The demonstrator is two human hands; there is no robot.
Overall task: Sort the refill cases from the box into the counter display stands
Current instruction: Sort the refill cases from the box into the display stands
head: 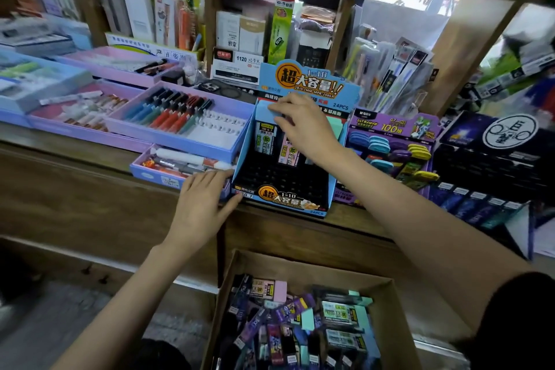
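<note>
A blue display stand (336, 177) with a black slotted tray stands on the wooden counter. A few refill cases stand in its back row. My right hand (303, 126) reaches into that row and pinches the blue cap of a refill case (268, 108) at the back left. My left hand (204, 198) rests flat on the counter, fingers touching the stand's lower left corner. Below, a cardboard box (399, 318) holds several mixed refill cases (336, 314) in purple, teal, pink and black. A purple display stand (390, 129) with rounded cases sits just right of the blue one.
Purple and pink pen trays (180, 141) lie on the counter to the left. A black display box (492, 156) stands at the right. Shelves of packaged stationery (282, 27) rise behind the counter. The counter's front edge runs between box and stands.
</note>
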